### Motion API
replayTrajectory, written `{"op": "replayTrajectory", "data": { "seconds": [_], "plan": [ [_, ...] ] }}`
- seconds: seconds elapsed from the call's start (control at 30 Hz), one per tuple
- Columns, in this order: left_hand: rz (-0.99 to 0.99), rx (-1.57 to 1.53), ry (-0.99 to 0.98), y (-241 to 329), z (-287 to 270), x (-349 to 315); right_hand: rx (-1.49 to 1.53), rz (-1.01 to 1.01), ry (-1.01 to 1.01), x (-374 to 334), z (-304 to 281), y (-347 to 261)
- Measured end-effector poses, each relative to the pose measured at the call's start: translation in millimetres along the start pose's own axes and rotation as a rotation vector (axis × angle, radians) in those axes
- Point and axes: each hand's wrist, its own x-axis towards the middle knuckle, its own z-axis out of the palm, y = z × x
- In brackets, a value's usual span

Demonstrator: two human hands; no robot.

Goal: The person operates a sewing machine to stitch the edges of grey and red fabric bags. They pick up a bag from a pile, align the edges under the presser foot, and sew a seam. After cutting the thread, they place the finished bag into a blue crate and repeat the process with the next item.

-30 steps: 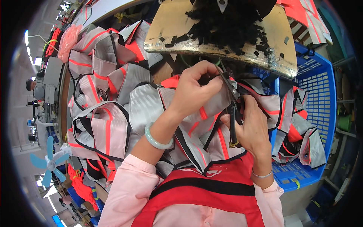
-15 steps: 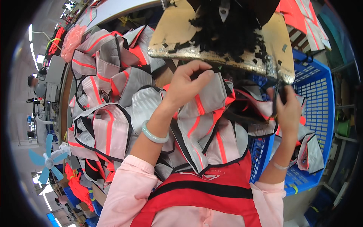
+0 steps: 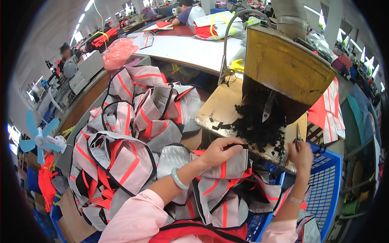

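My left hand (image 3: 221, 154), with a pale bangle on its wrist, pinches the black-bound edge of a silver-grey fabric piece (image 3: 233, 166) that has an orange stripe. The piece hangs toward my lap among other joined pieces. My right hand (image 3: 300, 156) is closed at the right edge of a tan board (image 3: 219, 103), around what looks like a pair of scissors (image 3: 298, 133) with the dark blades pointing up. Its handles are mostly hidden by my fingers. Black fabric scraps (image 3: 259, 125) lie heaped on the board, beneath a yellow metal hood (image 3: 287, 65). A pointed metal tip (image 3: 268, 107) rests over the scraps.
A big pile of grey and orange fabric pieces (image 3: 125, 158) lies to my left. At my right stands a blue plastic basket (image 3: 330, 170) with more pieces in it. Beyond are a white table (image 3: 182, 46), a pink plastic bag (image 3: 119, 52) and a seated person (image 3: 192, 14).
My view has tilted up, showing the hood, the white table and the room behind. The left hand still pinches the fabric edge. My right hand stays closed by the board's edge.
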Motion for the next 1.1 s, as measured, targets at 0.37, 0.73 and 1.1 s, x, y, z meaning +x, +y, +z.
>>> {"op": "replayTrajectory", "data": {
  "seconds": [0.37,0.73,1.1],
  "plan": [
    [0.006,0.205,-0.034,40.4,-26.0,72.3,0.903,-0.305,-0.136,-77.5,67.9,-122.2],
    [-0.121,0.551,-0.184,32.9,-19.9,119.2,1.686,-0.007,-0.392,-62.2,101.6,-129.3],
    [-0.181,0.489,-0.240,28.6,-8.9,129.2,1.686,0.013,-0.404,-57.8,107.8,-114.1]
  ]
}}
